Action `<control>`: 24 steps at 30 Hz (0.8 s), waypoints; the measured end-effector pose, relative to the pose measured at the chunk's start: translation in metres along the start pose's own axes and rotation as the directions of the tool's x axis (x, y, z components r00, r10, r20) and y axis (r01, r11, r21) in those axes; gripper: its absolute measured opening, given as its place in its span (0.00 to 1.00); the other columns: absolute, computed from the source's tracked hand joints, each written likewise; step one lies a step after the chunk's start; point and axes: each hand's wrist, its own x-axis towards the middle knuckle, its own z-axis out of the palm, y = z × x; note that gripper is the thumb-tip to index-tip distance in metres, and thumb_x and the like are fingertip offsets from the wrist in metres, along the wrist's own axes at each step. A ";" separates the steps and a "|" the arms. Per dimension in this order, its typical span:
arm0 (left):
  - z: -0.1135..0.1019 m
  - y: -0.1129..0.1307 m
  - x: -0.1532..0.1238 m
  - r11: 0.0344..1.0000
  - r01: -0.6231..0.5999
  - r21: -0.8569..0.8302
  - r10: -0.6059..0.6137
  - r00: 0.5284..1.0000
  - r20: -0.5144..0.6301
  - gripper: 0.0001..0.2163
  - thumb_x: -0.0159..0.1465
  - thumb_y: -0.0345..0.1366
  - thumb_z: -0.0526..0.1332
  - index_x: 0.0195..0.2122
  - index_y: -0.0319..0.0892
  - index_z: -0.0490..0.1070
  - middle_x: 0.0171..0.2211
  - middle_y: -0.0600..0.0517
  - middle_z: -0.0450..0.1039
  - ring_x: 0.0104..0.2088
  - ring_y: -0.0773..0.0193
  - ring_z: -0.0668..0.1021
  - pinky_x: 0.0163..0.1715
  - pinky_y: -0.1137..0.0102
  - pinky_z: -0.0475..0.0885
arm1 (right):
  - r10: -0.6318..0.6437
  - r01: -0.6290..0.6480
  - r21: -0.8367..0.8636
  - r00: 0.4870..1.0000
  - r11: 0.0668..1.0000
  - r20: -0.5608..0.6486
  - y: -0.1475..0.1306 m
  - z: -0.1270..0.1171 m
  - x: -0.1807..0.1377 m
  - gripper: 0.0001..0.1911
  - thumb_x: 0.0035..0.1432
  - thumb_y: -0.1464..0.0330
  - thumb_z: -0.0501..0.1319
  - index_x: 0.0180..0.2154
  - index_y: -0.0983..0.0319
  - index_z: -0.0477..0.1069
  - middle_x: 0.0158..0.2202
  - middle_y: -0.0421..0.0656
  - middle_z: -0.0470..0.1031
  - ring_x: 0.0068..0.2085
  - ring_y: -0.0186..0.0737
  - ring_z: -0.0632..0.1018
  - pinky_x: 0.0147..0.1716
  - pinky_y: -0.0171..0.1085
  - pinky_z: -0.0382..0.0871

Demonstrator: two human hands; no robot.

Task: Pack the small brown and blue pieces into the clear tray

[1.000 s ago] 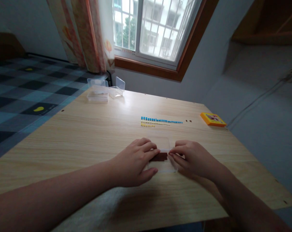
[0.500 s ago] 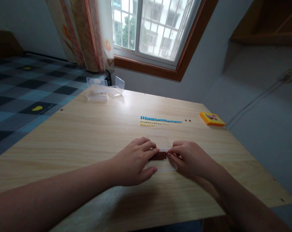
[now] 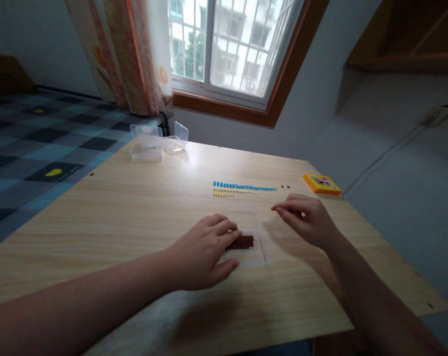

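A small clear plastic box (image 3: 254, 253) lies open on the wooden table (image 3: 135, 212), with a row of dark brown pieces (image 3: 245, 242) inside it. My left hand (image 3: 203, 249) rests on the box's left side, fingers curled over its edge and touching the brown pieces. My right hand (image 3: 308, 221) hovers above the table just right of the box, fingers loosely curled and apart, holding nothing I can see. Beyond the box lie a row of small blue pieces (image 3: 244, 186), a shorter row of yellow pieces (image 3: 224, 195) and two dark pieces (image 3: 285, 187).
An orange flat box (image 3: 321, 183) sits near the table's far right edge. Clear plastic containers (image 3: 149, 146) with raised lids stand at the far left corner. A bed with a checked cover is on the left, a window and curtain behind.
My right hand has lifted off the clear box and moved up and to the right. My left hand has stayed on the box.
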 end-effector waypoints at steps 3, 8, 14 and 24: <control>0.000 -0.002 0.000 1.000 -0.007 0.002 0.007 1.000 -0.004 0.20 0.66 0.41 0.63 0.57 0.37 0.73 0.53 0.41 0.75 0.54 0.45 0.74 0.58 0.50 0.70 | 0.149 -0.173 -0.060 0.948 0.983 -0.280 0.040 0.003 0.003 0.14 0.67 0.62 0.60 0.38 0.62 0.82 0.30 0.44 0.77 0.29 0.38 0.73 0.29 0.36 0.66; 0.000 -0.004 0.000 1.000 -0.012 0.010 0.012 1.000 -0.016 0.20 0.67 0.40 0.62 0.58 0.36 0.73 0.54 0.41 0.75 0.54 0.45 0.74 0.58 0.49 0.70 | 0.328 -0.423 -0.167 0.851 0.890 -0.410 0.098 0.019 0.006 0.17 0.63 0.64 0.57 0.46 0.63 0.82 0.44 0.52 0.81 0.46 0.49 0.78 0.52 0.48 0.72; 0.000 -0.003 0.000 1.000 -0.030 -0.002 0.029 0.999 -0.034 0.19 0.66 0.40 0.62 0.56 0.37 0.73 0.53 0.41 0.75 0.53 0.46 0.74 0.57 0.49 0.71 | 0.505 -0.612 -0.294 0.782 0.734 -0.367 0.128 0.037 0.006 0.27 0.61 0.69 0.56 0.60 0.67 0.75 0.63 0.60 0.71 0.66 0.59 0.67 0.67 0.57 0.57; -0.001 -0.003 -0.001 0.999 -0.032 0.001 0.032 0.999 -0.026 0.19 0.67 0.40 0.62 0.56 0.37 0.73 0.53 0.41 0.75 0.53 0.46 0.74 0.57 0.49 0.70 | 0.625 -0.661 -0.430 0.741 0.615 -0.245 0.131 0.050 0.012 0.25 0.69 0.62 0.56 0.63 0.57 0.73 0.72 0.55 0.60 0.73 0.63 0.55 0.69 0.65 0.48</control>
